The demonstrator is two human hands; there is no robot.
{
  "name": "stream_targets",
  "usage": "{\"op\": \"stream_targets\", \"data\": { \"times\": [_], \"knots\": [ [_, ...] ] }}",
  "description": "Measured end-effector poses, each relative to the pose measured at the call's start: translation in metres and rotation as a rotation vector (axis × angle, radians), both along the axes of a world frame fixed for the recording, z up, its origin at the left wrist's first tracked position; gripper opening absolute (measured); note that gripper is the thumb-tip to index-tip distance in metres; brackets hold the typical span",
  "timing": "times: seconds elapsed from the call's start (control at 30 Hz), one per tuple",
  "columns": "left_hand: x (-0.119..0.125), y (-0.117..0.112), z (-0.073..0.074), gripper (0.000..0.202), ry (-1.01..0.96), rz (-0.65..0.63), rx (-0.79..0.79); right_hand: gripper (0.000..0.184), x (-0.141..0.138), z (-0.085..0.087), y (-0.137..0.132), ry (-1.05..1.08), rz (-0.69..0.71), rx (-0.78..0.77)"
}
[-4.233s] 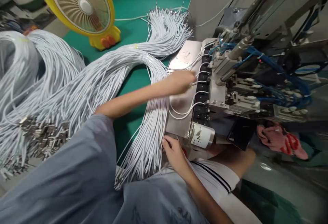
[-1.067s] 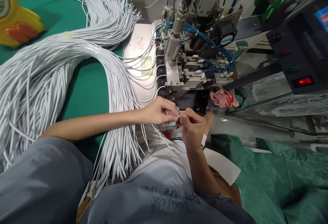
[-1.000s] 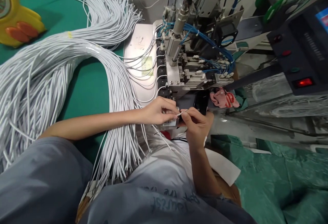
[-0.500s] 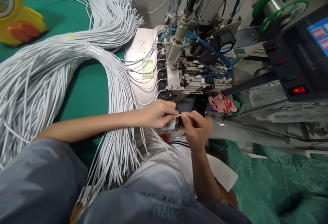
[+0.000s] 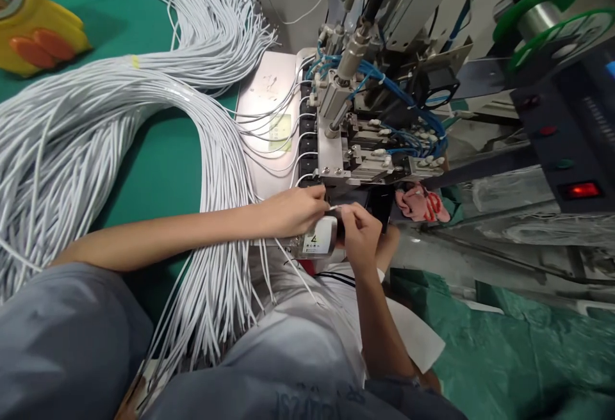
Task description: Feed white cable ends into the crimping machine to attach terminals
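Note:
My left hand (image 5: 303,210) pinches a white cable (image 5: 335,207) just in front of the machine's lower edge. My right hand (image 5: 360,231) grips the short end of the same cable between thumb and forefinger. Only a small length of it shows between the two hands. Beneath my left forearm hangs a thick bundle of white cables (image 5: 216,177). Several single cables run from it into the black slots (image 5: 307,145) of the metal machine (image 5: 331,116). A white box with a warning label (image 5: 318,241) sits just below my hands.
A spool with green flanges (image 5: 541,20) and a control box with a red lit switch (image 5: 579,190) stand on the right. A pink cloth (image 5: 423,204) lies beside the machine. At the far left is a yellow duck-shaped object (image 5: 45,36) on the green table (image 5: 144,157).
Both hands have shifted slightly left, still pinching the cable. More of the labelled white box shows below them. The camera view has turned a little, so the machine appears farther right.

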State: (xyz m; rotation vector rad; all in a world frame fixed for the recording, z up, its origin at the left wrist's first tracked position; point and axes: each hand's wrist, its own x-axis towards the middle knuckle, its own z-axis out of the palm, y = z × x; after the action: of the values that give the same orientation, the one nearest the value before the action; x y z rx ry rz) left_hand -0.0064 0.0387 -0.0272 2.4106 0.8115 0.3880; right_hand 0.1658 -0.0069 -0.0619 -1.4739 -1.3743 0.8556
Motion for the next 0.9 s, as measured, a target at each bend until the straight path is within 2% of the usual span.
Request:
{"op": "stream_targets", "data": {
  "times": [0.13, 0.23, 0.37, 0.5, 0.8, 0.9],
  "knots": [
    [0.0, 0.009, -0.011, 0.029, 0.24, 0.054, 0.116, 0.025, 0.009, -0.026, 0.018, 0.144, 0.104, -0.172],
    [0.001, 0.01, -0.018, 0.029, 0.275, 0.034, 0.123, 0.028, 0.006, -0.037, 0.023, 0.247, 0.144, -0.191],
    [0.001, 0.008, -0.02, 0.033, 0.266, 0.055, 0.112, 0.029, 0.002, -0.041, 0.025, 0.343, 0.161, -0.204],
    [0.001, 0.006, -0.019, 0.044, 0.302, 0.037, 0.186, 0.028, 0.006, -0.042, 0.028, 0.348, 0.189, -0.252],
    [0.002, 0.01, -0.016, 0.035, 0.412, -0.031, 0.334, 0.03, 0.007, -0.048, 0.033, 0.332, 0.228, -0.225],
    [0.003, 0.009, -0.012, 0.029, 0.428, -0.039, 0.418, 0.034, 0.002, -0.049, 0.033, 0.264, 0.185, -0.177]
  ]
}}
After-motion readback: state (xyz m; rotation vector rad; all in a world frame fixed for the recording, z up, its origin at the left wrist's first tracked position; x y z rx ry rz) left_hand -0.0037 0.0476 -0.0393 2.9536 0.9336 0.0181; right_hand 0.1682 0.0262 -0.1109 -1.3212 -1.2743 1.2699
